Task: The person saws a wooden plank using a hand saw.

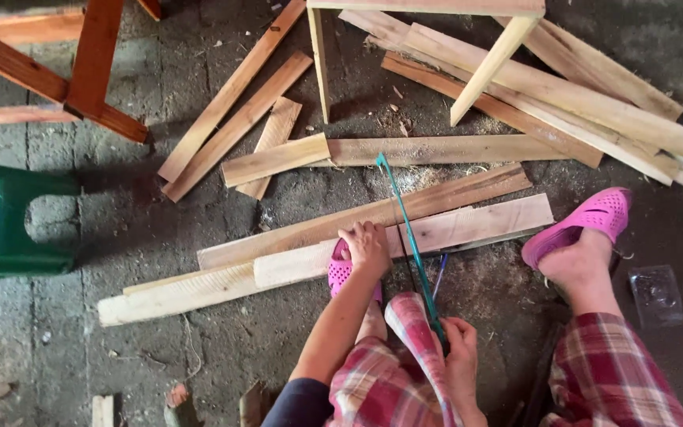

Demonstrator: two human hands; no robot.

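on the concrete floor the pale plank (405,241) runs left-right under the flat-pressed left hand (365,247), while the right hand (460,352), nearer the body, grips the teal saw (409,237) crossing it.

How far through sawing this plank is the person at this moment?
Sawdust lies on the floor, so some cutting has happened. In hand: the left hand presses the pale plank while the right hand grips the teal hacksaw, its blade across it. The plank is not yet in two.
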